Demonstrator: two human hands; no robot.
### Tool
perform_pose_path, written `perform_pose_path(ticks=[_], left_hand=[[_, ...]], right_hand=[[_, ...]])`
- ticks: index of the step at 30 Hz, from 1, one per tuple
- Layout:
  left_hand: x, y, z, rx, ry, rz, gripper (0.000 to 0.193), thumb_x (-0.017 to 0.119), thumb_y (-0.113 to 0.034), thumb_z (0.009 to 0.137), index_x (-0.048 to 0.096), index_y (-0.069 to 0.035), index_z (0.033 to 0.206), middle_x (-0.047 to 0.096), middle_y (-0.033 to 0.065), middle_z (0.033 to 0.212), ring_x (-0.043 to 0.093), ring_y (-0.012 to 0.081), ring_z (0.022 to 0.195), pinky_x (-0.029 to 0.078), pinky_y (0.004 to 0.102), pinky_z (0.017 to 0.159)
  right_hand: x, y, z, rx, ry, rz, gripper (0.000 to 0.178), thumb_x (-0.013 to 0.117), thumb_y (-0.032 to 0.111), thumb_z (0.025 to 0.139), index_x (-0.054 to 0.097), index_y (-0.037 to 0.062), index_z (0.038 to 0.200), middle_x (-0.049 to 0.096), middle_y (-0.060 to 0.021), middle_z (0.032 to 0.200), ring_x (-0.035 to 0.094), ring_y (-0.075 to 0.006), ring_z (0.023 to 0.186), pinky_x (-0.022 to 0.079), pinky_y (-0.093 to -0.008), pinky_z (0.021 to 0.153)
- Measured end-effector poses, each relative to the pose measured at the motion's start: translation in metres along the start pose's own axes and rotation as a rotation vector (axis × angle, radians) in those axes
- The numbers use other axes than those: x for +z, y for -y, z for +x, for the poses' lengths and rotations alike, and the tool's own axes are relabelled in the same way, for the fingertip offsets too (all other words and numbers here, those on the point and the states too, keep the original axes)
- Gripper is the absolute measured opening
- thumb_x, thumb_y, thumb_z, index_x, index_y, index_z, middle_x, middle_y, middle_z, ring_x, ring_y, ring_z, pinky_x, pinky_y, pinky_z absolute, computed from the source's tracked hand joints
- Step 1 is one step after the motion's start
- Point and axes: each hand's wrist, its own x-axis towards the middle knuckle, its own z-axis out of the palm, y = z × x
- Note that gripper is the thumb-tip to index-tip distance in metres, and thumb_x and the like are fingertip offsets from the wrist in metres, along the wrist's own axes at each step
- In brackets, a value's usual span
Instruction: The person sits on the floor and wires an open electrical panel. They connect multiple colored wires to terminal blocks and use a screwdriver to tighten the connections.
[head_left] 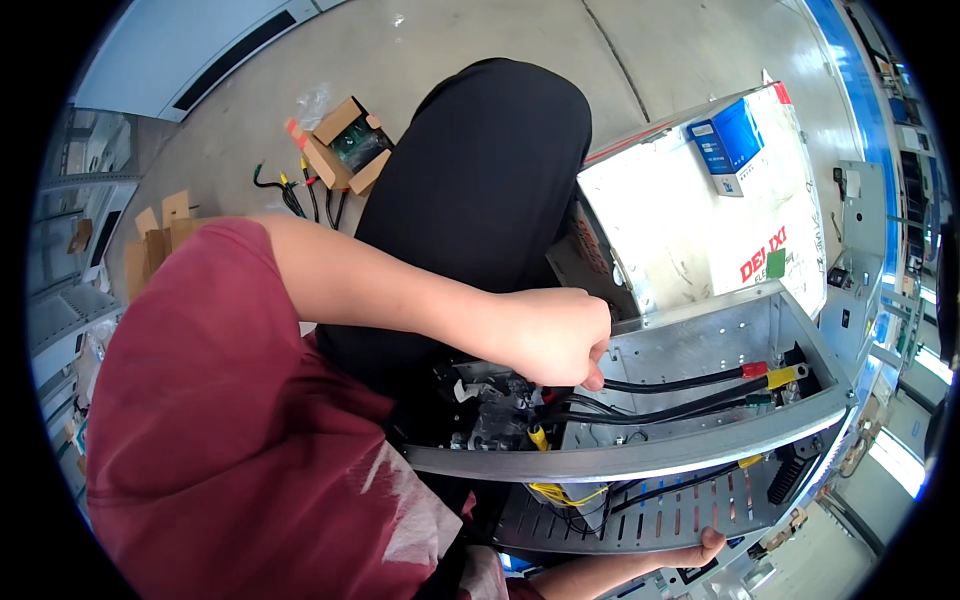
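My left hand (560, 335) is closed in a fist over the inside of an open grey metal cabinet (600, 462). Its fingertips point down beside a black cable (680, 384) with a red sleeve; what they grip is hidden. Another black cable (690, 403) ends in a yellow sleeve and a lug at the right end of the cabinet. To the left of these cables are dark and clear parts (497, 415). My right hand (690, 553) curls around the lower edge of the slotted metal panel (650, 525). Thin yellow wires (560, 492) hang above that panel.
A large white carton (700, 215) with a blue box (728, 140) on top stands beyond the cabinet. On the floor lie an open cardboard box (340, 150) and several black cables (290, 195). Another carton (160, 240) and grey metal frames (85, 200) are at the left.
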Motion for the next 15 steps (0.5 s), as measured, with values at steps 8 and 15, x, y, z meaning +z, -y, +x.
perform_pose_path(ticks=[8,15], left_hand=[[0.007,-0.003,-0.001,0.089,-0.097,0.107,0.029,0.076,-0.020,0.093,0.071,0.005,0.080,0.068,0.0212,0.070,0.067,0.0355,0.067,0.051,0.0440,0.065],[0.016,-0.014,0.018,0.501,-0.262,0.285,0.016,0.075,-0.014,0.094,0.076,0.002,0.098,0.071,0.0098,0.074,0.068,0.0180,0.062,0.054,0.0340,0.063]], right_hand=[[-0.016,-0.006,0.002,0.077,0.087,0.260,0.067,0.051,0.026,0.080,0.055,0.0070,0.145,0.060,-0.0159,0.136,0.058,-0.0315,0.124,0.049,-0.0490,0.103],[-0.027,-0.008,0.011,0.130,0.226,0.366,0.074,0.059,0.020,0.077,0.049,0.0055,0.148,0.060,-0.0201,0.134,0.063,-0.0352,0.118,0.055,-0.0491,0.098]])
